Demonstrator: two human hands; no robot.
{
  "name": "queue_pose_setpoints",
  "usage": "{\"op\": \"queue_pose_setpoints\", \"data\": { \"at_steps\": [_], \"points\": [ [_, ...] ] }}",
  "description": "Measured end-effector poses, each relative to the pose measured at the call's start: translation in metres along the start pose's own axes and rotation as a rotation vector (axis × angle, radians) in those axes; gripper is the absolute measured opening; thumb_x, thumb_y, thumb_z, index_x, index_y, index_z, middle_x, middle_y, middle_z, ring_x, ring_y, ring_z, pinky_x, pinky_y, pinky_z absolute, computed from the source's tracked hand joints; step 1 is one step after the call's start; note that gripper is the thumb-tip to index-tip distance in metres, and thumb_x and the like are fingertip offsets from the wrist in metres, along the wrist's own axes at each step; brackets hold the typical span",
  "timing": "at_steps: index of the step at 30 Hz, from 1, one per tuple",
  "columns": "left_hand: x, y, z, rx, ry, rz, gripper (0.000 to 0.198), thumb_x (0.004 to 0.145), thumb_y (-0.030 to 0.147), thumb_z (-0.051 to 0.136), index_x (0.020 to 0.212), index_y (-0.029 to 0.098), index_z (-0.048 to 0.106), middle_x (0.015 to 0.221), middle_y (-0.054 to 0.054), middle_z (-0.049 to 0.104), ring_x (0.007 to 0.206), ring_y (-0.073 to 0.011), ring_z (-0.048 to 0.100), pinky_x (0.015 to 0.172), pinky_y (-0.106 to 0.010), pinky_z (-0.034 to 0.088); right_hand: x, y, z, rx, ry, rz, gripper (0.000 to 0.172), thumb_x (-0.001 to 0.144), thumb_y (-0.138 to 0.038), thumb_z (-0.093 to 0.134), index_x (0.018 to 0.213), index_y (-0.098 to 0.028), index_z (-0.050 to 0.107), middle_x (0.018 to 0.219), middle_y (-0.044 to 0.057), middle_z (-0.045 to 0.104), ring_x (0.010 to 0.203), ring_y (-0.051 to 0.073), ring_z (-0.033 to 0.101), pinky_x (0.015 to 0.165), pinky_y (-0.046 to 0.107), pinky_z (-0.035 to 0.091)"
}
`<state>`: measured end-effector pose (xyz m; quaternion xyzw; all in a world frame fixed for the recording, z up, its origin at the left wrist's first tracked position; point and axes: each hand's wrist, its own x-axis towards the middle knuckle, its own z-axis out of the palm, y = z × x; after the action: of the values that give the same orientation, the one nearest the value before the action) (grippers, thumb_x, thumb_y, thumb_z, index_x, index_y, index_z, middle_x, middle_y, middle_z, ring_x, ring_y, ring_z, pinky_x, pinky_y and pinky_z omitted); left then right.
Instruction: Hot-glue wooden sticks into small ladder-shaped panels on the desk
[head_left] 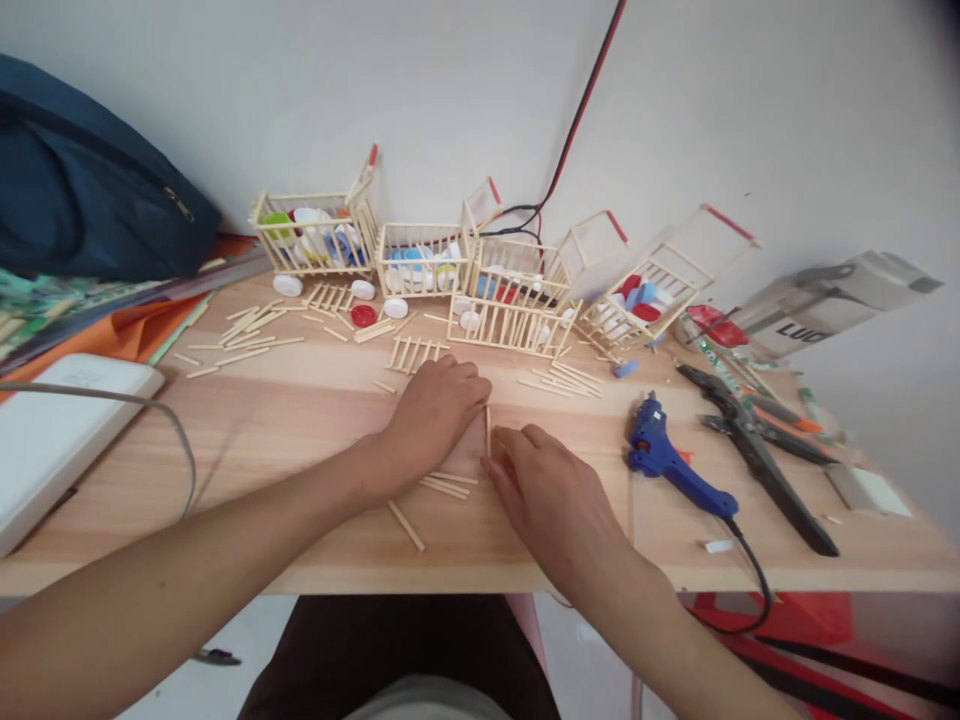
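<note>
Left hand (pixel 435 410) and right hand (pixel 547 490), fingers curled, touch a thin wooden stick (pixel 487 428) on the worktop (pixel 300 440); real grip cannot be told

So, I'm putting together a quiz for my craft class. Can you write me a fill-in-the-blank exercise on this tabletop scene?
1. The glue gun lying beside the right hand is ____ in colour.
2. The small stick carts are filled with plastic bottle ____.
3. The thin stick sits between the left hand and the ____ hand.

Missing words: blue; caps; right.
</note>
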<state>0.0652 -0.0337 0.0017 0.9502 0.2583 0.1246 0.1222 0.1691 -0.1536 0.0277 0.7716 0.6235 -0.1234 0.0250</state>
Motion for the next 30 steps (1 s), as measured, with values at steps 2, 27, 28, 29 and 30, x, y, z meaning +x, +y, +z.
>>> {"op": "queue_pose_setpoints", "data": {
  "at_steps": [2, 27, 28, 29, 30],
  "points": [
    [0.000, 0.000, 0.000, 0.009, 0.002, 0.004, 0.023, 0.091, 0.022, 0.051, 0.074, 0.014, 0.064, 0.083, -0.007, 0.064, 0.083, -0.0217, 0.053, 0.075, -0.034, 0.039, -0.001, 0.002, 0.000, 0.020, 0.003, -0.005, 0.019, 0.094, -0.026, 0.044, 0.101, -0.018, 0.059, 0.096, 0.008, 0.061, 0.094, 0.024, 0.061, 0.072, 0.033, 0.046],
    [-0.002, -0.004, 0.007, 0.078, 0.056, 0.050, 0.017, 0.089, 0.021, 0.056, 0.076, 0.017, 0.065, 0.083, -0.005, 0.064, 0.086, -0.0212, 0.052, 0.074, -0.035, 0.036, 0.000, 0.014, 0.011, 0.077, 0.098, -0.099, 0.028, 0.092, -0.025, 0.050, 0.120, -0.021, 0.054, 0.102, 0.006, 0.058, 0.097, 0.022, 0.058, 0.072, 0.030, 0.045],
    [-0.001, -0.003, 0.007, 0.075, 0.055, 0.046, 0.017, 0.089, 0.022, 0.056, 0.076, 0.017, 0.065, 0.083, -0.005, 0.064, 0.086, -0.0212, 0.052, 0.074, -0.035, 0.035, -0.001, 0.014, 0.011, 0.080, 0.102, -0.102, 0.029, 0.092, -0.025, 0.050, 0.121, -0.022, 0.054, 0.102, 0.006, 0.058, 0.098, 0.022, 0.058, 0.072, 0.030, 0.045],
    [-0.001, -0.003, 0.006, 0.075, 0.051, 0.041, 0.018, 0.089, 0.022, 0.056, 0.075, 0.017, 0.066, 0.083, -0.005, 0.064, 0.087, -0.0213, 0.052, 0.074, -0.036, 0.035, -0.001, 0.014, 0.010, 0.082, 0.102, -0.104, 0.030, 0.092, -0.025, 0.050, 0.122, -0.022, 0.054, 0.102, 0.006, 0.058, 0.098, 0.021, 0.058, 0.072, 0.029, 0.045],
    [0.000, -0.002, 0.006, 0.077, 0.044, 0.039, 0.018, 0.089, 0.022, 0.056, 0.075, 0.017, 0.066, 0.083, -0.005, 0.064, 0.087, -0.0214, 0.053, 0.074, -0.036, 0.035, -0.002, 0.014, 0.010, 0.083, 0.098, -0.106, 0.030, 0.092, -0.025, 0.050, 0.122, -0.023, 0.054, 0.101, 0.006, 0.058, 0.097, 0.021, 0.058, 0.071, 0.029, 0.045]
  ]
}}
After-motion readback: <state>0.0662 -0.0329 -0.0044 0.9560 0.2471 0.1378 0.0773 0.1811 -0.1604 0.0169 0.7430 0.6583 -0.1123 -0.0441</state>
